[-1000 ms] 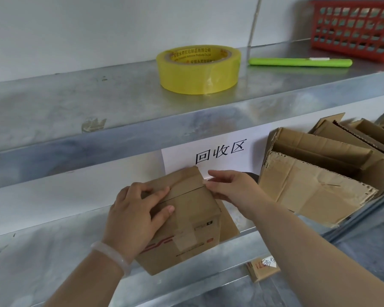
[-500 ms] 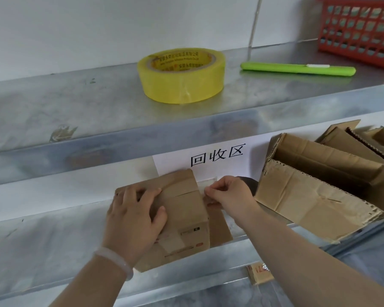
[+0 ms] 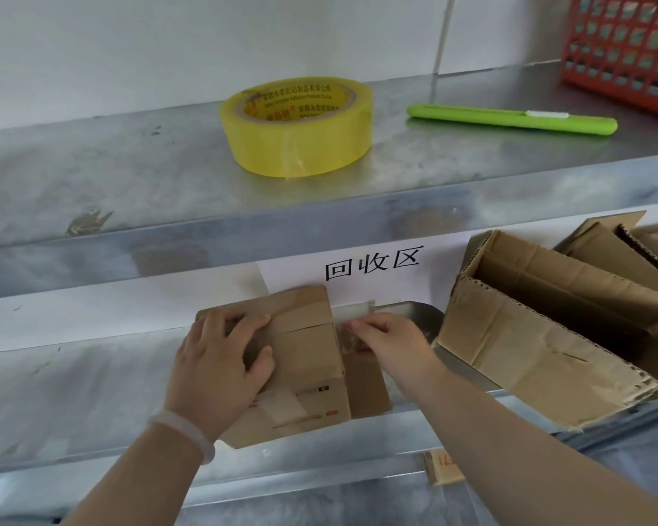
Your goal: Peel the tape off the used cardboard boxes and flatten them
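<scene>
While pinned by left hand (image 3: 221, 370) on lower shelf (image 3: 92, 392), near edge, centre of head view: small cardboard box (image 3: 304, 358), seemingly overhanging the shelf lip a little. Left fingers spread flat across the top flaps, pressing down, curled round nothing. Right hand (image 3: 388, 343) just right of box, thumb and fingertips pinching loose end of clear tape strip (image 3: 354, 310), lifted at the far right top corner.

Judged light, thin-walled, stiff only at corners; tape thin, likely to tear if yanked. Best hold: palm on lid, tape pinched close to the cardboard, pulled low along the seam. More tape on near face, not yet off.

Right: opened boxes (image 3: 540, 336) leaning, apart from both hands. Far, on upper shelf (image 3: 130, 176): yellow tape roll (image 3: 297, 127), green cutter (image 3: 509, 117), red basket (image 3: 623, 47). Paper sign (image 3: 369, 263) behind box.
</scene>
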{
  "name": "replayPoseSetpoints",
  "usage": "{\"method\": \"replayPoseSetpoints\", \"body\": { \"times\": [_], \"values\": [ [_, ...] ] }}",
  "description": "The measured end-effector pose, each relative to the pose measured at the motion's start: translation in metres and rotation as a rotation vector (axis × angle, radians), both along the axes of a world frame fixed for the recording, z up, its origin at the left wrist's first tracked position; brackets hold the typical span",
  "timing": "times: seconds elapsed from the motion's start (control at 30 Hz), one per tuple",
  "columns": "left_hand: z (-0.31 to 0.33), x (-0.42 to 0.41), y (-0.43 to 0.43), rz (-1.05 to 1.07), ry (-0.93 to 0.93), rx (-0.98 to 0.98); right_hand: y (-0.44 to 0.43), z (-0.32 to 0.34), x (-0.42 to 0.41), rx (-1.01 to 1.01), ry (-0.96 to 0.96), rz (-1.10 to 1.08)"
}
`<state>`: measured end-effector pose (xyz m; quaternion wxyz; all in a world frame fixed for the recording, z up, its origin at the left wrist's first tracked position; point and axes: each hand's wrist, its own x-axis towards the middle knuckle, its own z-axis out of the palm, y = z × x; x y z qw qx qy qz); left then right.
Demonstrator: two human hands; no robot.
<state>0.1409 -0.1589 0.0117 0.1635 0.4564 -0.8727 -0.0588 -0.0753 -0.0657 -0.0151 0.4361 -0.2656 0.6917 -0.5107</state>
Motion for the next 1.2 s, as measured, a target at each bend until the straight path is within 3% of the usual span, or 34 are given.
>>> {"method": "replayPoseSetpoints", "body": {
  "times": [0.1, 0.17, 0.27, 0.4, 0.7, 1.0, 1.2],
  "values": [
    [-0.001, 0.000, 0.001, 0.003, 0.023, -0.007, 0.001, 0.001, 0.000, -0.093, -0.395, -0.013],
    [-0.002, 0.000, 0.001, 0.006, 0.028, -0.007, -0.001, 0.000, -0.001, -0.086, -0.551, -0.017],
    [-0.003, 0.000, 0.002, 0.002, 0.033, -0.011, -0.005, -0.004, -0.001, -0.042, -0.664, 0.019],
    [-0.003, 0.001, 0.002, 0.004, 0.022, -0.007, -0.007, -0.008, -0.003, -0.006, -0.659, 0.074],
    [-0.003, -0.001, 0.002, 0.000, 0.015, 0.000, -0.009, -0.018, -0.001, 0.024, -0.405, 0.065],
    [-0.002, -0.002, 0.001, 0.030, 0.030, 0.020, 0.011, -0.059, -0.030, 0.206, 0.212, -0.105],
    [-0.002, -0.002, 0.002, 0.022, 0.026, 0.025, 0.027, -0.069, -0.054, 0.202, 0.540, -0.160]
  ]
}}
